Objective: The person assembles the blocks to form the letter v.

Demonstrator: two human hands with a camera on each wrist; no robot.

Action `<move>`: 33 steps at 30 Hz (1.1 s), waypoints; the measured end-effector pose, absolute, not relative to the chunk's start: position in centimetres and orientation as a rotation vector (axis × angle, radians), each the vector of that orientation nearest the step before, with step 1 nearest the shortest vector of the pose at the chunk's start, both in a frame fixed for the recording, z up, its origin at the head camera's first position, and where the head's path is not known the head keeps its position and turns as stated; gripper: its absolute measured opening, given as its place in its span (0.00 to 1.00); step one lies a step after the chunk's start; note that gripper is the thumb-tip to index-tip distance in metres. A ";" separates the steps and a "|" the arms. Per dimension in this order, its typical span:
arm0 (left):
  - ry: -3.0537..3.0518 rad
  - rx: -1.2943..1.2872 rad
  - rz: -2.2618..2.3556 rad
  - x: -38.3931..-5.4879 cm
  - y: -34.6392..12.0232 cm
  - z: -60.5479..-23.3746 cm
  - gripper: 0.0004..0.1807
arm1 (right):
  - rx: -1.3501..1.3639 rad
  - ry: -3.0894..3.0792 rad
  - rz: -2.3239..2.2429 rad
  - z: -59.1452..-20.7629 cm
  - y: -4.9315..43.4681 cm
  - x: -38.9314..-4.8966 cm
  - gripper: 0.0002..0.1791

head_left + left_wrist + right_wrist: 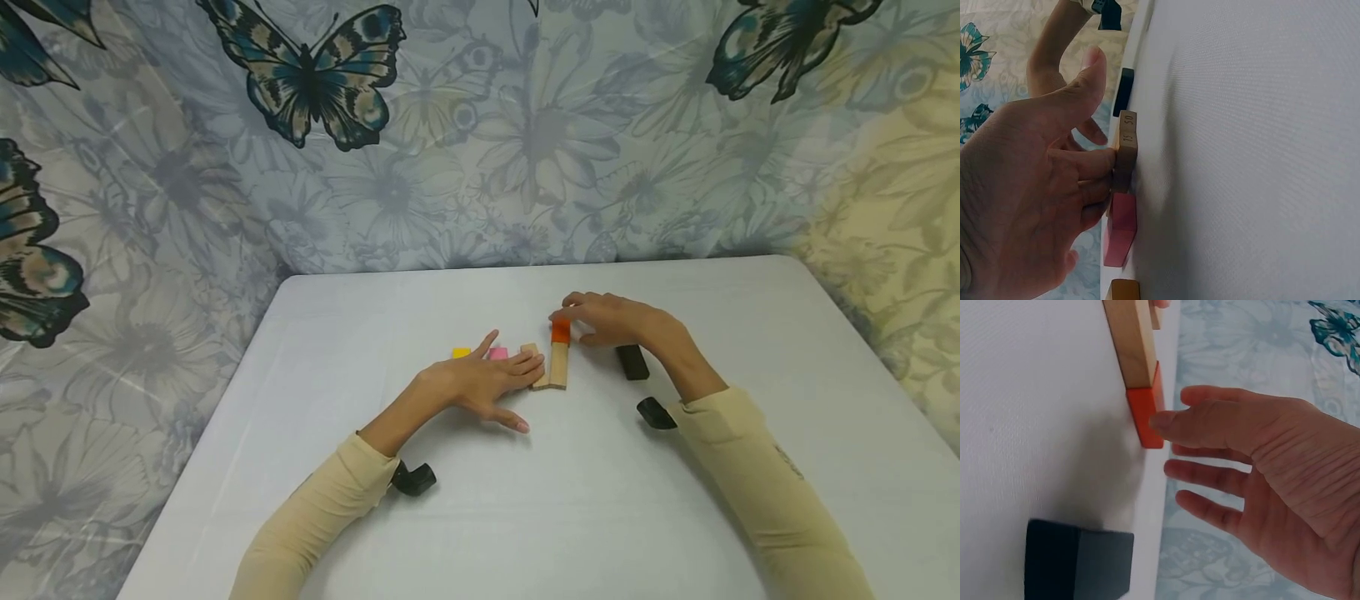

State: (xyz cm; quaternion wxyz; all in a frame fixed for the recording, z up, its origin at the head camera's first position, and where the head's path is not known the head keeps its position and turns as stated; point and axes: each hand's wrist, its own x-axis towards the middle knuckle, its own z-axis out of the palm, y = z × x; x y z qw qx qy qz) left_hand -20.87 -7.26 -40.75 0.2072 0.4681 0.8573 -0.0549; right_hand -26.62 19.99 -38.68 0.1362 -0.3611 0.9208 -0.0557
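Two light wooden blocks lie side by side, the right one (558,367) with an orange block (561,332) at its far end. Straight fingers of my left hand (483,385) rest on the left wooden block (528,348), thumb spread toward me. Printed numbers show on the near ends of the wooden blocks (1126,134) in the left wrist view. My right hand (611,318) is at the orange block, index fingertip at its far end; in the right wrist view the thumb overlaps the orange block (1143,415) and the other fingers are loosely bent.
A pink block (498,353) and a yellow block (461,353) lie beyond my left hand, partly hidden. To the right is a black block (633,363) by my right wrist. Black wrist devices sit under both sleeves. The white table (480,525) meets a butterfly-patterned wall covering (525,167).
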 end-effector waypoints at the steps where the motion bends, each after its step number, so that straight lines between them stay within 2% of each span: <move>1: 2.385 1.301 -0.152 -20.9 -7.3 -40.8 0.56 | -1.056 2.674 -0.159 -38.5 20.2 -26.4 0.30; 12: 2.384 1.326 -0.157 -20.8 -7.3 -40.6 0.56 | -1.043 2.729 -0.130 -37.1 22.7 -23.7 0.32; 19: 2.384 1.330 -0.175 -20.7 -7.3 -40.6 0.56 | -1.008 2.700 -0.164 -37.4 24.6 -22.4 0.29; 33: 2.408 1.349 -0.186 -20.8 -7.2 -40.6 0.56 | -0.965 2.711 -0.261 -38.3 27.4 -21.5 0.27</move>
